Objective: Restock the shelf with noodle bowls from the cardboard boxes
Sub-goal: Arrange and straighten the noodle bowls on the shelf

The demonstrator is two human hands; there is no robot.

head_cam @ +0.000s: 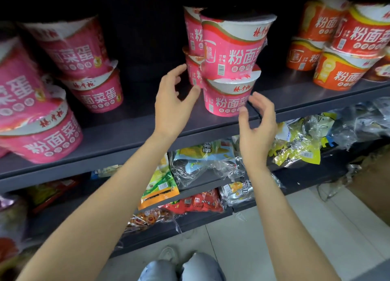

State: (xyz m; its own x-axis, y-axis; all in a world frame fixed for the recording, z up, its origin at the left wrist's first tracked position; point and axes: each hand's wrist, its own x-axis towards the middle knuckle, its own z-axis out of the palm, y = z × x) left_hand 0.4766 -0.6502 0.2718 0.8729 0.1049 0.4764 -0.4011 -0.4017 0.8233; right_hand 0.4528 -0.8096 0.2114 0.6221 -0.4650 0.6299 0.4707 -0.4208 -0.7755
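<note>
Left hand (175, 103), right hand (256, 122): both open, empty | flank pink bowl stack (230, 69) | risk: top bowl overhangs; nudge topples it off shelf (126, 141)

Pink noodle bowls (230, 69) stacked upright on grey shelf (126, 137)

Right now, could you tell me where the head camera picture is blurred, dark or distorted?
Head view: the right hand shows motion blur at its fingers; the pink bowls at the far left are soft and stretched by the wide lens; the shelf bows; the back above it is dark; the centre pink stack reads sharp.
</note>
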